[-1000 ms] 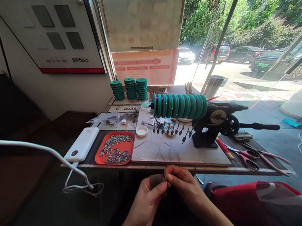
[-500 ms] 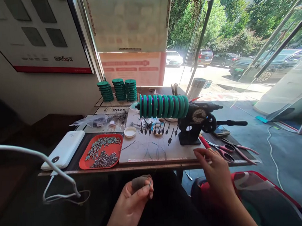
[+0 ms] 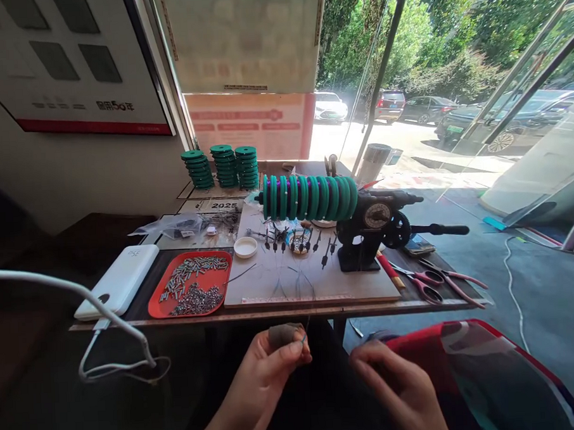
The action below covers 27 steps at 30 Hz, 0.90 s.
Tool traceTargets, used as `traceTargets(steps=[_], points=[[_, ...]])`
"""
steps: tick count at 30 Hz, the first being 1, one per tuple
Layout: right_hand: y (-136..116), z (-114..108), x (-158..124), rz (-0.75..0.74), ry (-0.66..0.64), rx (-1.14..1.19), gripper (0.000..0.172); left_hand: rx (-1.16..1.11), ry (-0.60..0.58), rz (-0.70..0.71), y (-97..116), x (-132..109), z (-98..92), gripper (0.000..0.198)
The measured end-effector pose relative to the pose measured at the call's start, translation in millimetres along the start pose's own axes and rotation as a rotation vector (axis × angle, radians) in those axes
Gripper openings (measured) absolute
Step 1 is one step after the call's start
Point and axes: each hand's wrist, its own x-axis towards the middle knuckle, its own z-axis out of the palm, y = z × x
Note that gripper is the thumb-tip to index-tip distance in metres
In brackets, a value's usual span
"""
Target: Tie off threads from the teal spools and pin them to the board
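Note:
Below the table's front edge, my left hand [image 3: 277, 361] is closed in a pinch on a thin dark line [image 3: 305, 336]; a grey wrap [image 3: 281, 334] covers one finger. My right hand [image 3: 394, 378] is to the right, apart from it, thumb and forefinger pressed together. Whatever that pinch may hold is too small to make out. On the board [image 3: 252, 291] stands a black hand-crank winder [image 3: 370, 227] carrying a row of green spools [image 3: 310, 198]. Several small dark pieces [image 3: 326, 259] hang on fine lines beneath the spools.
A red tray [image 3: 152, 303] of small metal parts lies left of the board, near a white power bank [image 3: 119, 282] with a cable. Scissors [image 3: 429, 285] and pliers [image 3: 461, 283] lie at the right. Stacked green spools [image 3: 225, 167] stand behind. A white lid [image 3: 245, 247] sits on the board.
My right hand has moved left and down from the table's front edge toward my left hand. My left hand has shifted slightly right and up, still pinching. The view has tilted slightly.

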Motion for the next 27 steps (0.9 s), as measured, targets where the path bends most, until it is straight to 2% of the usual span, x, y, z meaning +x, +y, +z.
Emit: traceTargets(steps=[2,4,7,10,12,13,16,18,20,23,27], points=[[-0.6,13.1,-9.8,-0.196,-0.171,-0.046,0.008,-0.009,-0.046,-0.03,-1.1,1.6,4.1,0.001],[-2.0,24.2,-11.3,-0.362,-0.267,-0.127,0.012,-0.01,-0.097,-0.046,-2.3,2.2,7.2,0.002],[-2.7,33.8,-6.3,-0.516,-0.293,-0.274,0.018,0.014,-0.137,-0.057,-2.3,1.5,8.0,0.003],[2.8,37.0,-4.7,-0.595,-0.314,-0.346,0.018,0.025,-0.059,-0.039,0.8,-2.7,2.3,0.005],[8.7,38.6,-6.8,-0.526,-0.311,-0.275,0.012,0.046,0.065,-0.015,2.5,-7.1,-5.1,0.007],[11.2,40.0,-7.8,-0.432,-0.29,-0.199,0.008,0.068,0.133,-0.006,2.7,-9.4,-9.1,0.008],[11.9,47.4,-6.2,-0.028,-0.169,0.1,0.018,0.173,0.292,0.02,0.1,-13.9,-18.7,0.013],[5.2,53.2,0.6,0.167,-0.156,0.223,0.025,0.262,0.345,0.061,-2.9,-13.8,-21.1,0.016],[-5.0,57.4,9.9,0.212,-0.204,0.229,0.031,0.357,0.365,0.111,-5.1,-12.0,-20.8,0.019],[-18.7,58.2,21.6,0.137,-0.241,0.126,0.031,0.48,0.331,0.162,-5.2,-9.6,-19.2,0.02],[-24.2,53.1,26.0,0.137,-0.26,0.115,0.031,0.485,0.219,0.098,-1.8,-10.4,-20.4,0.02]])
